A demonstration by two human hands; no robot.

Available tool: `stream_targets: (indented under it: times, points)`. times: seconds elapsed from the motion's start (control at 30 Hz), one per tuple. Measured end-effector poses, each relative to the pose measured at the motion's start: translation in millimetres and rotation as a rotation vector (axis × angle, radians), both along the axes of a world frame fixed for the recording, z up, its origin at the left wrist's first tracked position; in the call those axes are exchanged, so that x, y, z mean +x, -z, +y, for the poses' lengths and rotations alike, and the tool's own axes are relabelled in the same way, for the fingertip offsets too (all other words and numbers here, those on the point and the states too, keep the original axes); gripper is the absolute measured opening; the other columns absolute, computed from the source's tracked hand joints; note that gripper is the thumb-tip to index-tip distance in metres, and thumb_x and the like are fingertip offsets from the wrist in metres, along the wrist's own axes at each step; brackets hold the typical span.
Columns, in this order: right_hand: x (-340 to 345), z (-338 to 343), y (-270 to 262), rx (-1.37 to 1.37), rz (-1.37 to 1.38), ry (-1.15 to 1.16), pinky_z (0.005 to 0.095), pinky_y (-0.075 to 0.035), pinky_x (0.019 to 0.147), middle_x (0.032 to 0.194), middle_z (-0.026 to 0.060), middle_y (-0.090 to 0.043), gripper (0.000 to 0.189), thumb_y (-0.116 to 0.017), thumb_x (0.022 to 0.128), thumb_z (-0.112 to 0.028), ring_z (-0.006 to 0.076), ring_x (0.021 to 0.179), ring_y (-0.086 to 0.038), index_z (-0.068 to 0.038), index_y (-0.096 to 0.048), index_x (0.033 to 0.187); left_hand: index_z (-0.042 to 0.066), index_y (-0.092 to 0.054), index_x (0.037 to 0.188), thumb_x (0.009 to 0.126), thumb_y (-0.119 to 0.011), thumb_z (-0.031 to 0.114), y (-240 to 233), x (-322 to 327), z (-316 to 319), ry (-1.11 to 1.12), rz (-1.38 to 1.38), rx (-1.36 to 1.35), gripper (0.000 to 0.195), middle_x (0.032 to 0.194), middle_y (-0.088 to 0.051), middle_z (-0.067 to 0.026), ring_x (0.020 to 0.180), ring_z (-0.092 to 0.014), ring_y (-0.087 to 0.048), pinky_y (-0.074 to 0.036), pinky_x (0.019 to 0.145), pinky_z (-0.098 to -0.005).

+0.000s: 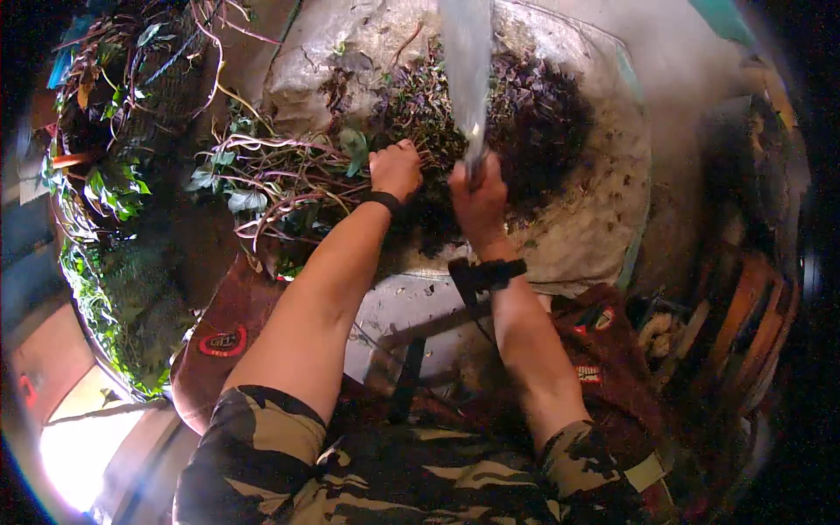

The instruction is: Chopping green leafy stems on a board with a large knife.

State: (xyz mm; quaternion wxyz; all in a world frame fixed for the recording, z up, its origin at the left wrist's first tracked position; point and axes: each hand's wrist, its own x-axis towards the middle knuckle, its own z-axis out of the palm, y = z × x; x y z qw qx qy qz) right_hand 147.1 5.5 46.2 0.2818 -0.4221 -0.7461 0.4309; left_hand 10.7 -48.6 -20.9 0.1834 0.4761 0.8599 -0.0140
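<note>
My left hand (396, 169) is closed around the end of a bundle of leafy vine stems (289, 167) that trails to the left. Just right of it, my right hand (480, 190) grips the handle of a large knife (467, 65); its broad blade points away from me and is blurred. A dark heap of chopped stems and leaves (538, 111) lies beyond and around both hands, on a pale sack-like sheet (590, 223). What lies directly beneath my left hand is hidden.
A big pile of vines and leaves (118, 190) stands at the left. Pieces of wood (748, 315) are stacked at the right. Brown cloth with badges (230, 321) covers my legs. A bright light shows at the lower left.
</note>
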Motion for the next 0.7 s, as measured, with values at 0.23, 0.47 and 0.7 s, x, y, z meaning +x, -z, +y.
stream_targets:
  times: [0.23, 0.47, 0.7]
  points:
    - [66, -1, 36, -0.381, -0.470, -0.043, 0.0406, -0.042, 0.052, 0.064, 0.0187, -0.054, 0.014, -0.053, 0.075, -0.012, 0.0379, 0.061, -0.055, -0.007, -0.042, 0.082, 0.002, -0.047, 0.099, 0.069, -0.060, 0.021, 1, 1, 0, 0.108, 0.126, 0.116, 0.037, 0.077, -0.058, -0.0112, 0.071, -0.030, -0.059, -0.043, 0.060, -0.0432]
    - [46, -4, 19, -0.265, -0.428, -0.035, 0.0474, -0.041, 0.058, 0.070, 0.0254, -0.054, 0.020, -0.055, 0.075, -0.016, 0.0460, 0.071, -0.052, -0.005, -0.041, 0.084, 0.005, -0.054, 0.093, 0.068, -0.056, 0.013, 4, 3, 27, 0.136, 0.092, 0.243, 0.026, 0.084, -0.058, -0.0137, 0.080, -0.029, -0.056, -0.040, 0.070, -0.0415]
    - [51, -15, 22, -0.324, -0.486, -0.092, 0.0478, -0.040, 0.059, 0.071, 0.0270, -0.052, 0.022, -0.055, 0.074, -0.012, 0.0477, 0.074, -0.050, -0.003, -0.038, 0.083, 0.005, -0.050, 0.096, 0.069, -0.056, 0.019, 3, 6, 26, 0.186, 0.078, 0.164, 0.031, 0.094, -0.052, -0.0140, 0.087, -0.030, -0.051, -0.038, 0.074, -0.0399]
